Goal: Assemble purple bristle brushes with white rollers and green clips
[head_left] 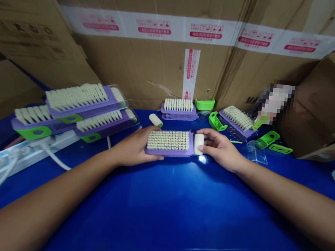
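A purple brush head (168,141) with pale bristles facing up lies in the grip of my left hand (133,146), whose fingers wrap its left end. At the brush's right end, my right hand (220,149) pinches a small white roller (198,144) between thumb and fingers. The roller sits against the purple end; whether it is fixed there I cannot tell. Behind my left hand lies another white roller (155,119) with a green end. Beyond the held brush stands a further purple brush (178,109), and one more brush (237,119) is to the right.
Several finished-looking brushes (79,99) are piled at the left, by a white power strip (27,158) with cables. Green plastic parts (217,121) and clear plastic pieces (257,152) lie at the right. Cardboard boxes (144,66) wall the back of the blue table (175,215).
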